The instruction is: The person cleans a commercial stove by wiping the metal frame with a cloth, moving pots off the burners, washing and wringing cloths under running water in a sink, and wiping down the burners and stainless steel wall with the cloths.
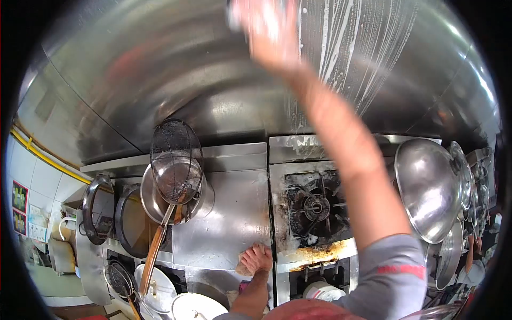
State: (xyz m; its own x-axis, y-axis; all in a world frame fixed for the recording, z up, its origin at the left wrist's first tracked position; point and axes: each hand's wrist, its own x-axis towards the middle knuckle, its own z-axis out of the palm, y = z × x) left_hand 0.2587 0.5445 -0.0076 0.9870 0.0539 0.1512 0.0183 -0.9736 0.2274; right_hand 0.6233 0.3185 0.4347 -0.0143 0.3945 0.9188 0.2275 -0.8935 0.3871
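Note:
My right hand (269, 34) is raised against the steel wall (213, 69) at the top. It is smeared by motion, and a blurred whitish thing shows at its fingers. White soapy streaks run down the wall to its right. Lower down, my left hand (257, 259) rests on the steel counter (229, 213), its fingers bent over a brownish cloth (244, 268). A gas burner (316, 207) sits to the right of that hand, with brown stains along the stove's front.
A wire strainer (175, 154) with a wooden handle lies across a steel pot (151, 194) on the left. Round pans (97, 210) stand farther left. A large steel bowl (428, 186) is at the right. White lids (197, 308) and a white tub (324, 291) are near the bottom.

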